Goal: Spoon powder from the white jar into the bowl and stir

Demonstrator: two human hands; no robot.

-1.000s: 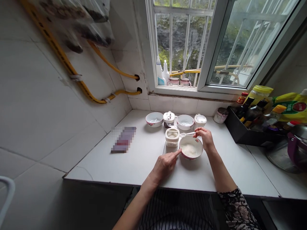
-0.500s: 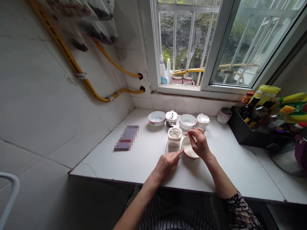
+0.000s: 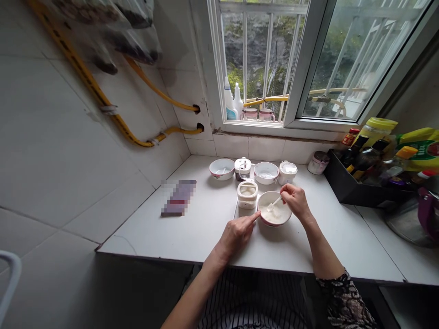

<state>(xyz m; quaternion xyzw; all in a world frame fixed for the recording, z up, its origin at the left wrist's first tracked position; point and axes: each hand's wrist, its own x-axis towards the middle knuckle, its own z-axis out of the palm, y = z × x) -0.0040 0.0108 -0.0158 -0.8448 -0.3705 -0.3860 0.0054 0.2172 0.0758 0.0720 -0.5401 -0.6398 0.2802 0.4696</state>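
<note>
Spoon (image 3: 275,202), right of centre in the frame, slants down and left from the pinched grip of our right hand (image 3: 295,202), its head within the bowl (image 3: 265,198) on the counter (image 3: 206,233); whether it touches the powder (image 3: 273,213), we cannot tell. Our left hand (image 3: 239,230), farther from the handle, has a fingertip at the bowl's left edge; how closed its grip is, we cannot tell.

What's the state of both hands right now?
Left hand: index finger extended to the bowl; can't tell whether other fingers are closed.
Right hand: closed, holding the spoon.
</note>
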